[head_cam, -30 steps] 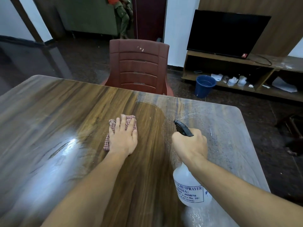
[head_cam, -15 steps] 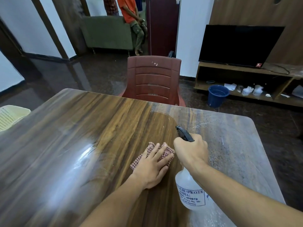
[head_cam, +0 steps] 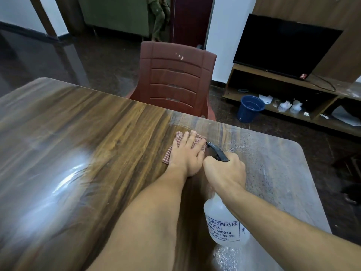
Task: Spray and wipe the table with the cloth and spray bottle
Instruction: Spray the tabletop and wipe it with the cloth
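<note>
Table [head_cam: 78, 133]: one cloth [head_cam: 167, 157], one spray bottle [head_cam: 217, 215].

The wooden table [head_cam: 93, 133] bears a checked cloth [head_cam: 167, 158]; its right part seems wet.

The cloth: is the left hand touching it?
Touching. The head view shows the left hand lying flat on the checked cloth, fingers straight, pressing it onto the table.

Head-worn view, forward-down, close over table [head_cam: 97, 133]
</note>
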